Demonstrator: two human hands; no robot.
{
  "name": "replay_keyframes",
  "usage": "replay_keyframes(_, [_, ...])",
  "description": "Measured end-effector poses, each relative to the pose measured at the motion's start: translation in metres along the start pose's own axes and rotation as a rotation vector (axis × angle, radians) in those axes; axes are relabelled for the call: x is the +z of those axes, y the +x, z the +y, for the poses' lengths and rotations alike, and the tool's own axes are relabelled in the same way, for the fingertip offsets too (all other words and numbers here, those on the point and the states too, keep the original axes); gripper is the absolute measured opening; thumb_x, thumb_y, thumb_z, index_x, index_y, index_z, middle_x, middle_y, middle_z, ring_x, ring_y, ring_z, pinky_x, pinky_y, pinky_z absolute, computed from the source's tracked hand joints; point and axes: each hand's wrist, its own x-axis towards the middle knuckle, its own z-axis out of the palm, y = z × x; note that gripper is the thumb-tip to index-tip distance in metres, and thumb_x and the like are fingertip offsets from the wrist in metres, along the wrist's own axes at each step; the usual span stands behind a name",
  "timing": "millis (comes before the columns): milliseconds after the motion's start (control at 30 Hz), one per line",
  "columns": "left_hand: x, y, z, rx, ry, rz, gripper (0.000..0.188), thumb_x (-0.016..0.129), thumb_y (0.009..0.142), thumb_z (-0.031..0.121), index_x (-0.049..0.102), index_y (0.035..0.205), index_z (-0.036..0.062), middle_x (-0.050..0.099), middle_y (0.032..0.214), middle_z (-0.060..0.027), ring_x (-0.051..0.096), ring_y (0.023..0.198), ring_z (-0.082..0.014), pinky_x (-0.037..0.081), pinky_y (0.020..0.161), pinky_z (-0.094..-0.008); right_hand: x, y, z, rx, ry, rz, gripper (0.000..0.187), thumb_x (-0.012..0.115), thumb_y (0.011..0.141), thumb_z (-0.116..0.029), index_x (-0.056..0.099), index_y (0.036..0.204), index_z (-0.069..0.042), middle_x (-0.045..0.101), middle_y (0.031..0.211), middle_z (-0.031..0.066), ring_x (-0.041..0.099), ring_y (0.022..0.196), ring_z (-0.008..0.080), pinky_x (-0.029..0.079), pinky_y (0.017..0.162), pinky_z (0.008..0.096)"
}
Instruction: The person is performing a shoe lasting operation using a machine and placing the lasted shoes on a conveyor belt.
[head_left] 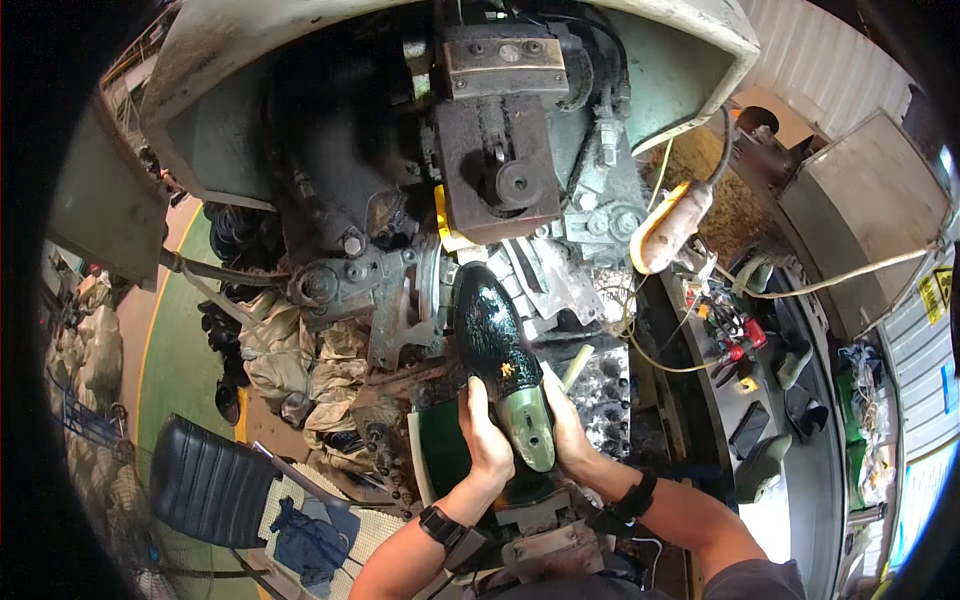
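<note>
A glossy black shoe upper (490, 325) sits over a green shoe last (528, 425) in the middle of the view. Its toe points away from me, up against the metal plates (535, 275) of a large machine. My left hand (484, 438) grips the left side near the heel end, thumb along the edge. On the opposite side my right hand (568, 428) holds the last, its fingers mostly hidden beneath. A small gold mark shows on the upper near the bare green heel. Above the toe hangs the machine's dark head block (497, 165).
At the right a worn, pale handheld fixture (670, 228) hangs on a cable. A side bench carries a phone (749, 430), more green lasts (762, 468) and red-handled items (742, 340). A black chair (205, 485) stands lower left, beside cloth bundles (275, 350).
</note>
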Motion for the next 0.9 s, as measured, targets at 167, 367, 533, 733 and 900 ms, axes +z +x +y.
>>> replay_keyframes(167, [-0.009, 0.005, -0.001, 0.063, 0.160, -0.065, 0.049, 0.045, 0.108, 0.042, 0.055, 0.131, -0.0003, 0.060, 0.131, -0.0090, 0.054, 0.119, -0.0189, 0.041, 0.105, -0.0330, -0.019, -0.013, -0.001, 0.100, 0.036, 0.034, 0.039, 0.052, 0.107, -0.032, 0.057, 0.132, -0.003, 0.066, 0.115, 0.0091, 0.063, 0.103, 0.0137, 0.050, 0.091, 0.0285])
replay_keyframes(367, [-0.051, 0.003, 0.016, 0.099, 0.519, -0.023, 0.048, 0.049, 0.108, 0.038, 0.060, 0.131, -0.0030, 0.065, 0.117, -0.0074, 0.057, 0.113, -0.0134, 0.042, 0.103, -0.0278, -0.050, -0.023, -0.020, 0.348, -0.051, -0.051, 0.058, 0.066, 0.101, -0.021, 0.035, 0.145, -0.002, 0.065, 0.119, 0.0056, 0.064, 0.103, 0.0088, 0.053, 0.076, 0.0216])
replay_keyframes(533, [-0.158, -0.002, 0.049, 0.264, 0.600, 0.282, 0.027, 0.060, 0.102, 0.012, 0.062, 0.122, -0.0049, 0.067, 0.109, -0.0092, 0.064, 0.104, -0.0175, 0.050, 0.094, -0.0327, -0.092, -0.047, -0.042, 0.205, -0.266, -0.051, 0.032, 0.069, 0.099, -0.020, 0.054, 0.114, 0.004, 0.073, 0.103, 0.0180, 0.070, 0.092, 0.0189, 0.059, 0.085, 0.0337])
replay_keyframes(733, [-0.208, 0.002, 0.062, 0.401, 0.863, 0.548, 0.035, 0.059, 0.099, 0.007, 0.056, 0.132, -0.0034, 0.065, 0.125, -0.0181, 0.062, 0.117, -0.0256, 0.048, 0.103, -0.0362, -0.114, -0.069, -0.033, -0.116, -0.737, 0.088, 0.027, 0.074, 0.094, -0.013, 0.058, 0.083, 0.005, 0.072, 0.077, 0.0073, 0.058, 0.070, 0.0046, 0.050, 0.061, 0.0275])
replay_keyframes(900, [-0.098, -0.019, 0.066, 0.427, 0.735, 0.103, 0.042, 0.062, 0.099, 0.008, 0.050, 0.137, -0.0037, 0.062, 0.131, -0.0203, 0.059, 0.123, -0.0255, 0.044, 0.109, -0.0368, -0.099, -0.072, -0.027, -0.316, -1.111, 0.114, 0.029, 0.073, 0.092, -0.025, 0.064, 0.079, -0.001, 0.069, 0.073, 0.0221, 0.070, 0.067, 0.0393, 0.054, 0.061, 0.0433])
